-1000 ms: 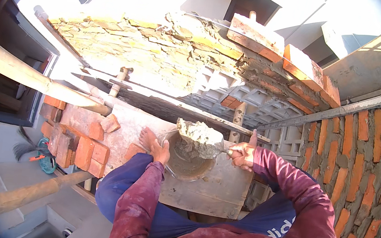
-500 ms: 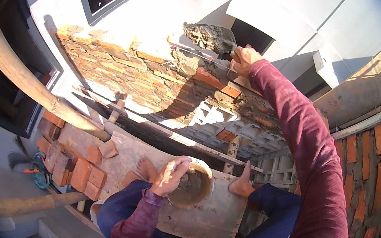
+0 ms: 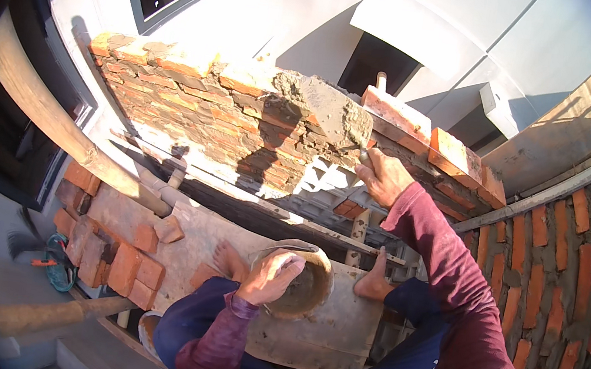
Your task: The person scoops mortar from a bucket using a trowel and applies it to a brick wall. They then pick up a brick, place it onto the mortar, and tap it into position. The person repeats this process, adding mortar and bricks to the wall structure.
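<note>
My right hand [image 3: 386,178] grips the handle of a trowel [image 3: 360,138] at the top of a brick wall [image 3: 193,108]. Wet mortar [image 3: 324,106] covers the blade, which lies at the wall's upper edge and touches the mortar there. To the right of the blade, a red brick [image 3: 397,117] sits on the top course. My left hand [image 3: 270,277] is closed at the left side of a round bucket [image 3: 322,292] with grey mortar inside. Whatever its curled fingers may hold is hidden.
My bare feet [image 3: 373,277] rest on a board [image 3: 311,347] on either side of the bucket. Loose bricks [image 3: 127,271] are piled at the left, near a bamboo pole [image 3: 77,144]. Another brick wall [image 3: 557,294] rises at the right. A wooden rail [image 3: 270,207] runs along the front wall.
My right hand has come down and nearer with the trowel, whose mortar-laden blade was raised above the wall and is now against its top. The left hand stays by the bucket.
</note>
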